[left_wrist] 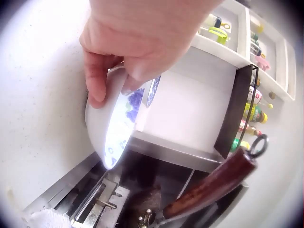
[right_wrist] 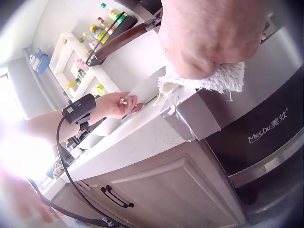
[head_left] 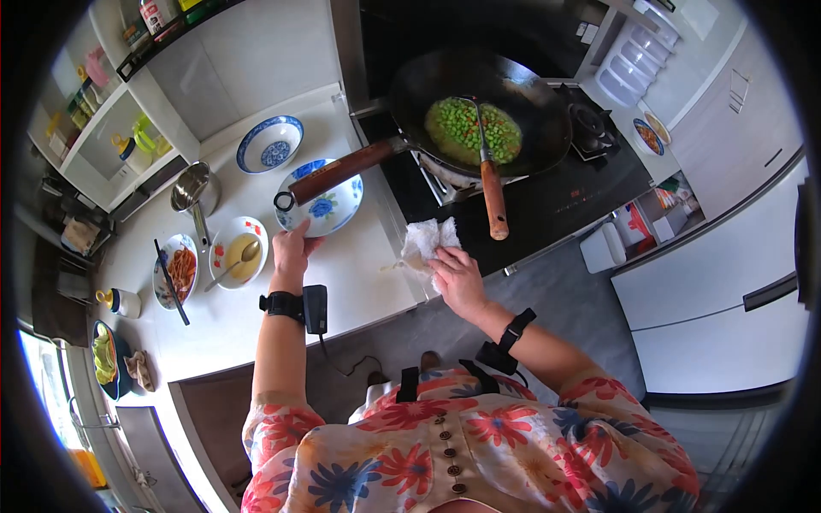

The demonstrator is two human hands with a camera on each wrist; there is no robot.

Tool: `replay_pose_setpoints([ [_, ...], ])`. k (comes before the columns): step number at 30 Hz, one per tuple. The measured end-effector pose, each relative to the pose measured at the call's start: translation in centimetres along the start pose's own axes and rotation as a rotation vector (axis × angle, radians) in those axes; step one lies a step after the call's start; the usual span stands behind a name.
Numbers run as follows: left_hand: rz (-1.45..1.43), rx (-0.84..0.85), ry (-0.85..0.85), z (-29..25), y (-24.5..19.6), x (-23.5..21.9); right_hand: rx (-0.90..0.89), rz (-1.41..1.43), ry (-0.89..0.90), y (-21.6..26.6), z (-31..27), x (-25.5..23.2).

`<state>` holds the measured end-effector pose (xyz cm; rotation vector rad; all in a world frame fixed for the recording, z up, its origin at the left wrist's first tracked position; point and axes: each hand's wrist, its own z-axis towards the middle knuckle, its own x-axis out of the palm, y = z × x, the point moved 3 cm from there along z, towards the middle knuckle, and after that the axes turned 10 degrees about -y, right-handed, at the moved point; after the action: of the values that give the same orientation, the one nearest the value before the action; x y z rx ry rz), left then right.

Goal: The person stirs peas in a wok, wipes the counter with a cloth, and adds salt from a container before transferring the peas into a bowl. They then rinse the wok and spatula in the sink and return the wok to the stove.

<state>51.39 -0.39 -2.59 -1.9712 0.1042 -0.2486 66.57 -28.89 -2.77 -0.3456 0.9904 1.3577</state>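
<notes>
My left hand (head_left: 293,252) pinches the near rim of a shallow white bowl (head_left: 340,212) with blue flowers. In the left wrist view the thumb lies on the bowl's (left_wrist: 102,116) inner side and fingers on its outer side. My right hand (head_left: 460,280) grips a crumpled white cloth (head_left: 426,239) at the counter's front edge, beside the stove. Part of the cloth is hidden under the fingers. Over the flowered bowl reaches the brown handle (head_left: 342,173) of a black wok (head_left: 534,111). Green peas (head_left: 466,128) lie in the wok with a wooden-handled spatula (head_left: 491,192).
A blue-rimmed bowl (head_left: 270,144) stands behind. To the left are a metal saucepan (head_left: 195,188), a bowl of yellowish liquid (head_left: 239,265) with a spoon, and a dish of reddish strips (head_left: 181,274) with chopsticks (head_left: 171,282). A fridge (head_left: 718,316) is at right.
</notes>
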Motion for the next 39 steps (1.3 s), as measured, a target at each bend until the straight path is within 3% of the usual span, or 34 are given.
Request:
replay_pose_setpoints([
  [5, -0.177, 0.05, -0.029, -3.4, 1.1, 0.7, -0.021, 0.023, 0.014, 0.0, 0.3, 0.0],
  [7, 0.014, 0.1, 0.047, -6.7, 2.8, 2.6, -0.045, 0.047, 0.006, 0.3, 0.5, 0.3],
  [9, 0.32, 0.307, 0.242, -9.4, 4.5, 5.4, -0.082, 0.073, 0.024, 0.9, 0.8, 1.2],
  [10, 0.558, 0.595, 0.33, -11.0, 4.2, 7.1, -0.117, 0.095, 0.041, 1.5, 1.1, 1.4],
  [11, 0.623, 0.791, 0.417, -12.8, 4.0, 8.5, -0.093, 0.11, 0.146, 1.9, 1.1, 1.5],
  [12, 0.736, 1.099, 0.401, -13.6, 3.8, 9.5, -0.093, 0.11, 0.149, 1.9, 1.0, 1.7],
  [14, 0.853, 1.168, 0.376, -12.9, 5.1, 9.9, -0.111, 0.154, 0.172, 1.7, 0.8, 1.8],
  [17, 0.986, 1.158, 0.307, -13.1, 4.6, 9.4, -0.139, 0.189, 0.184, 1.5, 0.8, 1.5],
  [28, 1.06, 1.16, 0.266, -11.3, 6.3, 6.8, -0.192, 0.223, 0.13, 2.0, 1.0, 1.6],
  [31, 1.073, 1.01, 0.192, -11.6, 4.7, 4.4, -0.226, 0.303, 0.233, 2.7, 1.3, 1.4],
  [35, 1.227, 0.931, 0.136, -10.9, 2.6, -0.3, -0.212, 0.418, 0.364, 4.1, 1.9, 1.2],
  [39, 1.203, 0.874, 0.083, -10.2, -0.4, -6.0, -0.264, 0.336, 0.368, 5.9, 2.1, 1.4],
])
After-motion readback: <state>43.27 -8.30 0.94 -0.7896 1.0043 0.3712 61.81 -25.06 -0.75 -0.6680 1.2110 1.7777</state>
